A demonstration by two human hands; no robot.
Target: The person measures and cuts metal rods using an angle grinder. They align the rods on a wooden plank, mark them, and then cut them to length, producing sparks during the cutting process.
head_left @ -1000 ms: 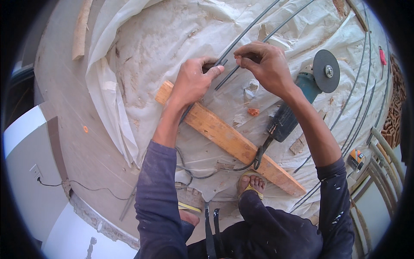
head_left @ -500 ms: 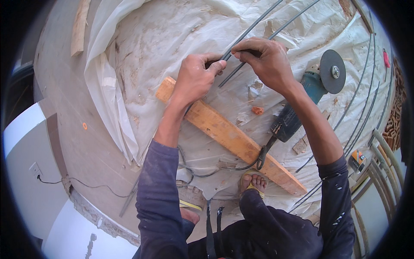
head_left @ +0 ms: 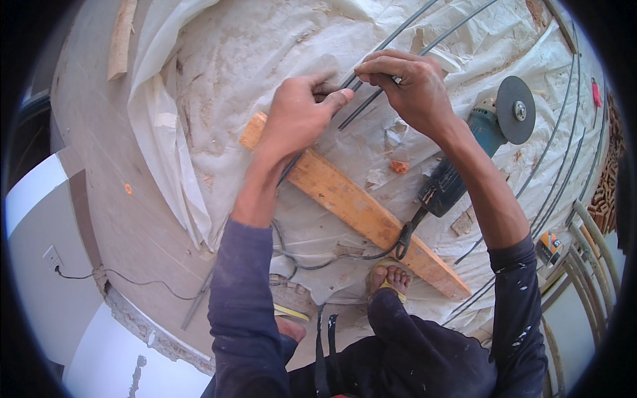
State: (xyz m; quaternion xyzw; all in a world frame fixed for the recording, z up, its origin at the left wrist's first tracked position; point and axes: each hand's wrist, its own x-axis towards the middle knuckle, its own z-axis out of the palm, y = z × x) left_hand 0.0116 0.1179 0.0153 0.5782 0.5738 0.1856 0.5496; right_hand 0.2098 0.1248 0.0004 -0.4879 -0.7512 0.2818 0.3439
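Rods (head_left: 361, 109), grinder (head_left: 489, 130) seemingly obstruct rightward passage.

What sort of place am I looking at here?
Probably a building or renovation site, judging by the angle grinder lying on a crumpled white sheet, the long dark rods, and the rough, chipped wall edge.

Dark navy sleeves (head_left: 242, 298), white flecks (head_left: 522, 333) on the right one, dark trousers (head_left: 434, 355), and yellow-strapped sandals (head_left: 393, 290).

A pale, crumpled sheet (head_left: 232, 99) covers much of the floor (head_left: 113, 142). On it lie an orange-brown plank (head_left: 352, 199) at centre, an angle grinder (head_left: 443, 189) right of centre, a reddish chunk (head_left: 399, 166) between them, and thin dark rods (head_left: 556, 126) towards the right edge.
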